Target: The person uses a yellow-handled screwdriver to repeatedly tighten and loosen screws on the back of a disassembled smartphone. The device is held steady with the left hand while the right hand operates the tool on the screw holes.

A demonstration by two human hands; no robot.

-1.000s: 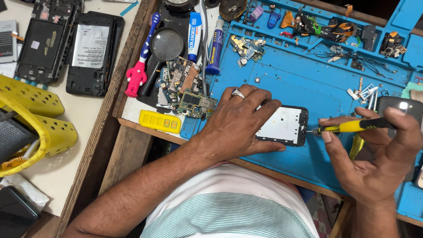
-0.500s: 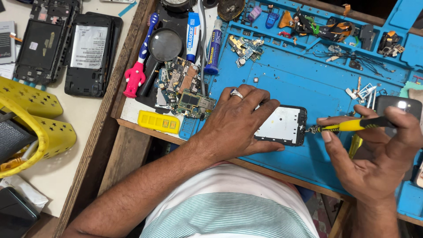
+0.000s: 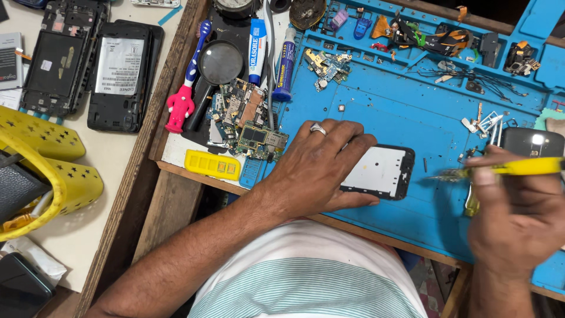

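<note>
My left hand (image 3: pixel 321 168), a ring on one finger, presses flat on a black phone frame with a white inner plate (image 3: pixel 381 172) lying on the blue work mat (image 3: pixel 400 112). My right hand (image 3: pixel 518 215) grips a yellow-handled screwdriver (image 3: pixel 518 168). Its blurred tip points left and hangs a little to the right of the phone frame, apart from it.
Circuit boards (image 3: pixel 247 121), a magnifying glass (image 3: pixel 218 65), glue tubes (image 3: pixel 286 65), a pink-handled toothbrush (image 3: pixel 181 100) and a yellow case (image 3: pixel 212 164) lie left of the mat. Opened phones (image 3: pixel 120 73) and a yellow basket (image 3: pixel 53 176) sit on the left table. Small parts fill the mat's far trays (image 3: pixel 447 41).
My right hand has pulled the screwdriver to the right, away from the phone frame's edge. The left hand stays on the frame.
</note>
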